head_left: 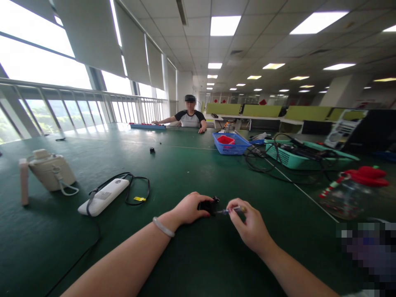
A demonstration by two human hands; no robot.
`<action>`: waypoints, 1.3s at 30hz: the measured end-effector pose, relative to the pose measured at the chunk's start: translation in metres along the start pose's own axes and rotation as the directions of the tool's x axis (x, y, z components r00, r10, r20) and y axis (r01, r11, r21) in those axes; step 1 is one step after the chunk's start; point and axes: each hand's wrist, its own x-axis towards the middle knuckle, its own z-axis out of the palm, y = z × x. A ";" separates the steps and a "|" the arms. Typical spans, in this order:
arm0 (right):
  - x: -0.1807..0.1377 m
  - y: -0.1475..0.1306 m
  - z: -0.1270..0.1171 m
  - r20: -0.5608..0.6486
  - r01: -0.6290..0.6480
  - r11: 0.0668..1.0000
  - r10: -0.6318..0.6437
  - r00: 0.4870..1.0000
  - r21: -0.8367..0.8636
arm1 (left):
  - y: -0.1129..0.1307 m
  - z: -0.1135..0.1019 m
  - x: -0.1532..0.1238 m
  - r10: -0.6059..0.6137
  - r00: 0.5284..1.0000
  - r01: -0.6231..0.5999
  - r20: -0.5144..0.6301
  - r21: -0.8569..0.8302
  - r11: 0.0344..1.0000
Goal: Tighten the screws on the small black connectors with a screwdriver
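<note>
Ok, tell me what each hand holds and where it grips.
Left hand grips a small black part by its left side. Right hand pinches a thin screwdriver-like tool by its handle.

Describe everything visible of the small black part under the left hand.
The small black part is dark, blocky, likely plastic, with a tiny protrusion on its upper right edge. It seems to rest on the green table, gripped by the left hand, whose fingers cover its left side. A thin tool, pinched in the right hand, points at its right side.
</note>
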 end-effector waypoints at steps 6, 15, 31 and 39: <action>-0.004 -0.007 0.002 0.010 0.154 0.987 -0.154 0.988 -0.046 | 0.000 0.002 0.001 0.007 1.000 -0.006 -0.017 0.021 1.000; -0.002 -0.007 0.006 0.088 0.279 0.951 -0.270 0.959 -0.131 | -0.003 0.006 0.002 0.038 0.999 -0.037 -0.027 0.054 0.998; -0.002 -0.005 0.004 -0.018 0.189 0.972 -0.194 0.981 -0.142 | 0.002 0.003 0.000 0.009 1.000 -0.007 -0.029 0.071 0.997; -0.001 -0.003 0.004 0.024 0.126 0.984 -0.124 0.992 -0.124 | 0.001 0.005 0.000 0.039 0.998 -0.036 -0.041 0.065 0.997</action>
